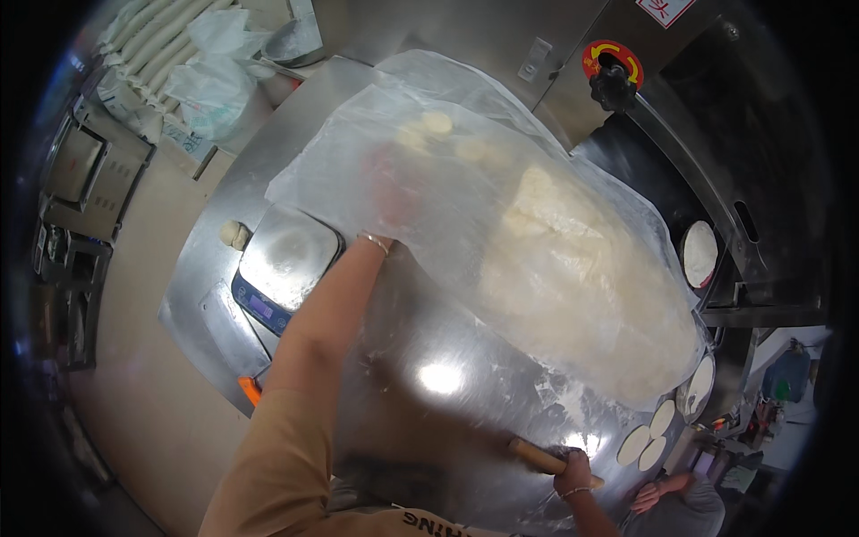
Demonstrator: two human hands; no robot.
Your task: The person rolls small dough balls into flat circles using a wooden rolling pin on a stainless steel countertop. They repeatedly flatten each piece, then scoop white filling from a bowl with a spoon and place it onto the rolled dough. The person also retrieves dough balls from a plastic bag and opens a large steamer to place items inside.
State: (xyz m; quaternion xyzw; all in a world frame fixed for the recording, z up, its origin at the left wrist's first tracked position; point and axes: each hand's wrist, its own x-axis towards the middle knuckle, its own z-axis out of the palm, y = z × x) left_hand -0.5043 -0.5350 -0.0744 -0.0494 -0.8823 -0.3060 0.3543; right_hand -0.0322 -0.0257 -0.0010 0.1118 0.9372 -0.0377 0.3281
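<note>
My left hand (392, 191) reaches under a large clear plastic sheet (443, 228) that lies over the steel table; it shows only blurred through the film, so its fingers cannot be made out. Near its far side, small pale dough pieces (436, 123) lie by the sheet's far part. A big mass of pale dough (577, 268) rests under the plastic to the right. At the near right, my right hand (574, 471) grips a wooden rolling pin (537, 456) close to the floured tabletop. Several flat dough rounds (633, 446) lie beyond it at the right.
Left of the sheet stand a digital scale (288, 258), a small dough lump (234, 234) and a flat metal scraper or blade (231, 329) beside an orange handle (249, 389). Another person's hand (647, 497) is at the lower right. Stacked sacks (158, 40) stand at the upper left.
</note>
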